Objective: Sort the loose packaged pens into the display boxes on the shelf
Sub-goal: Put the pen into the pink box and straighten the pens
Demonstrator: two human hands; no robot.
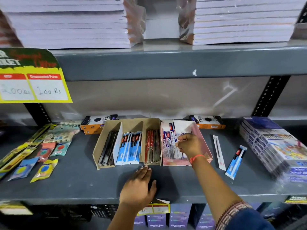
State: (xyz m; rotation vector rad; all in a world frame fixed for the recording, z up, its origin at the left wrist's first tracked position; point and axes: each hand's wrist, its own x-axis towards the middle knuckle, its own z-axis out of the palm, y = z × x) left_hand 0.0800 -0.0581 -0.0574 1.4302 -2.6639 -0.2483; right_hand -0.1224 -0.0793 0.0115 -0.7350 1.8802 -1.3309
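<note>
Two loose packaged pens lie on the grey shelf (66,188) right of the boxes: a white-sleeved pen (219,151) and, just right of it, a blue-sleeved pen (235,161), both tilted, apart from each other. Pink display box (206,146) sits touching the right side of the cardboard display box (103,145), which has three compartments: dark pens left, blue packs middle, red pens right. Right hand (187,145) is inside the pink box, fingers curled, pinching white-blue pen packets (169,143) there. Left hand (137,186) rests palm down on the shelf in front of the cardboard box, fingers loosely spread, holding nothing, fingertips just short of the box's front edge. Orange-black boxes (98,123) behind. Notebook stacks (71,22) on the upper shelf.
</note>
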